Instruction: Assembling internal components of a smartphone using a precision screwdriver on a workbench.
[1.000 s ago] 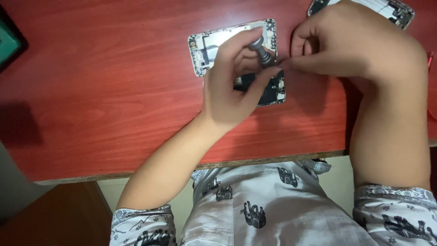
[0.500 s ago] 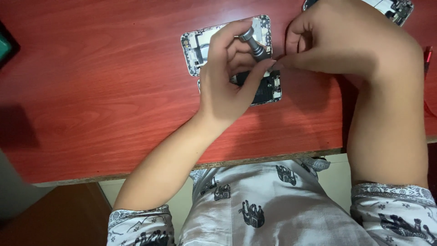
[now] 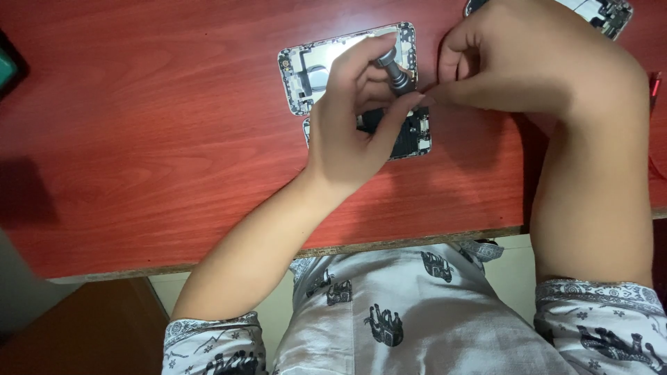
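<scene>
Slippage of the small metal screwdriver, pinched in the left hand and steadied by the closed right hand over the opened phone mid-table, could scratch exposed parts.

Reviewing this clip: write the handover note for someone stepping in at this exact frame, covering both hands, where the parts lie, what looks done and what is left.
Left hand: holds a small grey screwdriver upright-tilted, fingers wrapped round its shaft.
Right hand: fingertips pinched together right beside the screwdriver's lower end; whether they hold a screw is too small to tell.
Parts: the opened phone lies flat on the red table, back off, insides exposed, partly under the left hand. Another opened device sits at the far right edge.
Done: the phone is already open.
Left: cannot tell which screws are out; check under the hands first.
</scene>
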